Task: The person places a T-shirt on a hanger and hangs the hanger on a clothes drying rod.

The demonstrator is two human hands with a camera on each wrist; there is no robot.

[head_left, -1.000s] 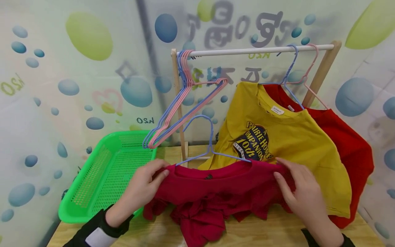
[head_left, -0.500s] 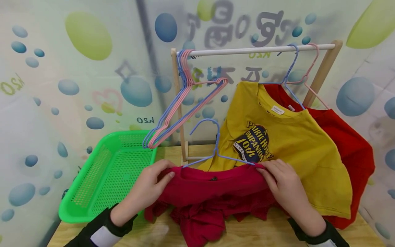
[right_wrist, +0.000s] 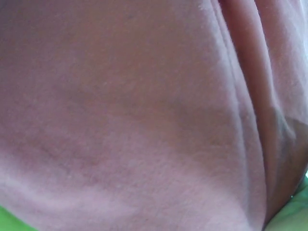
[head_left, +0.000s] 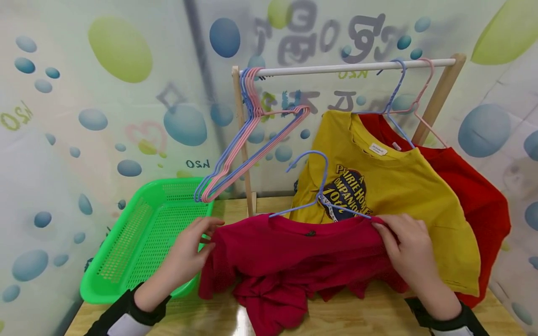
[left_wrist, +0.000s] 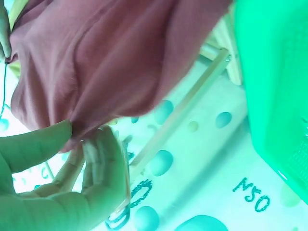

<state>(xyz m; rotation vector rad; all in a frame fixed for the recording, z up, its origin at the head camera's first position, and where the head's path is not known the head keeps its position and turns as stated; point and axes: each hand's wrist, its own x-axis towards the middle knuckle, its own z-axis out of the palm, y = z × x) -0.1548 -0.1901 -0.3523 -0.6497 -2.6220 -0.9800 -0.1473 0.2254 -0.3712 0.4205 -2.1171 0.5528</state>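
In the head view, a crimson T-shirt (head_left: pixel 302 247) is spread over the table with a blue hanger (head_left: pixel 321 191) inside its neckline, hook up and pointing left. My right hand (head_left: pixel 409 247) pinches the shirt's right shoulder near the hanger's end. At the other shoulder is my left hand (head_left: pixel 189 249), fingers slightly parted around the cloth's edge. The left wrist view shows the thumb (left_wrist: pixel 53 137) and fingertips meeting at a gathered corner of the shirt (left_wrist: pixel 106 62). Cloth (right_wrist: pixel 130 106) fills most of the right wrist view and hides nearly all of that hand.
A green plastic basket (head_left: pixel 94 280) stands at left. Behind the shirt, a rack with a white rail (head_left: pixel 323 70) carries several blue and pink hangers (head_left: pixel 235 149) at left. A yellow T-shirt (head_left: pixel 403 196) and a red shirt (head_left: pixel 483 210) hang at its right.
The shirt's neckline and hanger have shifted right and slightly up. My right hand has moved right with them; my left hand has moved left to the shoulder's outer edge, its fingers more parted.
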